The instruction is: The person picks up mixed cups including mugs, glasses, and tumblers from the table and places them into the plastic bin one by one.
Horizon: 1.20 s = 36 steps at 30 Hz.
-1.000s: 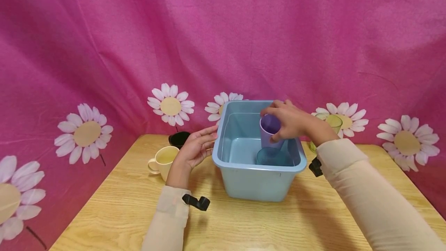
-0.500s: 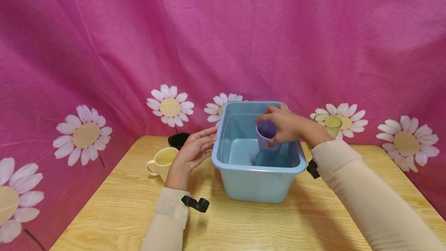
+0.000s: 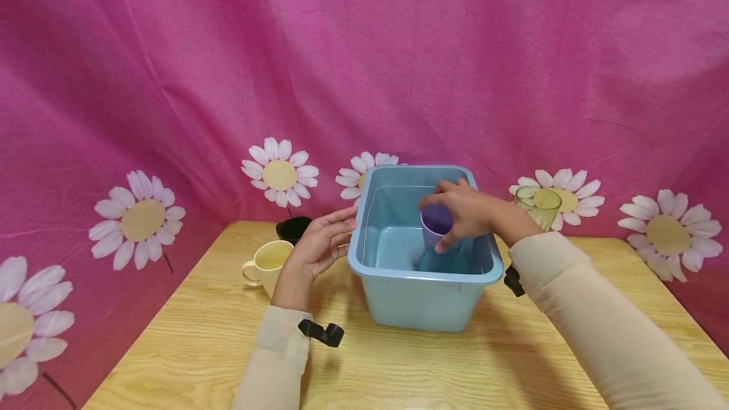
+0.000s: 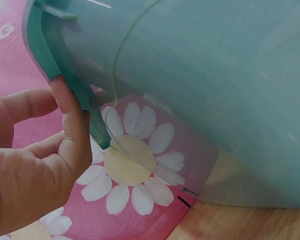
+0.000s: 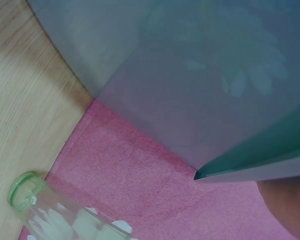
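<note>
My right hand [image 3: 467,209] reaches into the light-blue plastic tub [image 3: 418,299] and grips a purple cup [image 3: 431,237] by its upper part, thumb on the near side. The cup stands mouth up, low in the tub. Just in front of it sits a translucent teal vessel [image 3: 438,262], partly hidden. My left hand [image 3: 319,242] stays outside, its fingers touching the tub's left rim; in the left wrist view the fingertips [image 4: 72,107] lie right at the rim [image 4: 87,97]. In the right wrist view the tub wall hides the purple cup.
A cream mug [image 3: 269,259] stands left of the tub, partly behind my left wrist, with a black cup [image 3: 293,228] behind it. A clear green glass [image 3: 538,204] stands at the right beyond my forearm. A pink flowered cloth [image 3: 398,68] hangs behind the wooden table [image 3: 370,366].
My right hand has lowered the purple cup deeper into the tub and a little to the left. The left hand stays at the rim.
</note>
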Motion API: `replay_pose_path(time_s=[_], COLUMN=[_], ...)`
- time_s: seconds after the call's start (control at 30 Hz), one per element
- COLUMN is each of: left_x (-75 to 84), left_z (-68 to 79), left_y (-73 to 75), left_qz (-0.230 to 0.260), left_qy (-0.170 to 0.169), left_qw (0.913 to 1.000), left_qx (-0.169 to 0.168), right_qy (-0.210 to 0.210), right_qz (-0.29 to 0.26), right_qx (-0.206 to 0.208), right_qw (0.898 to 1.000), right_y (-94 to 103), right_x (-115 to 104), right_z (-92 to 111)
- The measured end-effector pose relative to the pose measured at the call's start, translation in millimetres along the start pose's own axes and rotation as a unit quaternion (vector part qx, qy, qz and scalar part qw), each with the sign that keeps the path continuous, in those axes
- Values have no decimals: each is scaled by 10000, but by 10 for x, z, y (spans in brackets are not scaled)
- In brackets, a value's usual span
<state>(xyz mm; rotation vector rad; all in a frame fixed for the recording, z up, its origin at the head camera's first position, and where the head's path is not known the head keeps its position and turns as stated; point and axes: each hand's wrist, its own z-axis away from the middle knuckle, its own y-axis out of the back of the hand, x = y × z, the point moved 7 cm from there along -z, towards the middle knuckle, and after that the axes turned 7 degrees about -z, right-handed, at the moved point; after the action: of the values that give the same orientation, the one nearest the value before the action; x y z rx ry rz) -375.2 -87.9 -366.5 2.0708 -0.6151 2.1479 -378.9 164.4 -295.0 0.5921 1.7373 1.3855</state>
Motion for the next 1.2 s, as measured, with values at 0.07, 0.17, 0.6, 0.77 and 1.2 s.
replay_pose_path(time_s=[0.07,0.17,0.6,0.77,1.2], left_x=[0,-2,-3,-12,-20], left_z=[0,1,-16,-16,-19], left_y=[-4,-4,-7,-1,-2], left_qz=[-13,-6,7,-2,25], left_qy=[-8,-7,-20,25,-30], left_qw=[10000,10000,10000,10000,10000], left_qx=[-7,-4,-38,-2,-44], right_qy=[-32,-33,-68,-78,-211], right_qz=[-33,-62,64,183,225], right_qx=[-30,-81,-294,-420,-506], right_qw=[10000,9999,9995,9989,9982], right_y=[-20,-59,-151,-179,-203], right_x=[15,29,42,37,53], right_z=[5,4,-28,-33,-34])
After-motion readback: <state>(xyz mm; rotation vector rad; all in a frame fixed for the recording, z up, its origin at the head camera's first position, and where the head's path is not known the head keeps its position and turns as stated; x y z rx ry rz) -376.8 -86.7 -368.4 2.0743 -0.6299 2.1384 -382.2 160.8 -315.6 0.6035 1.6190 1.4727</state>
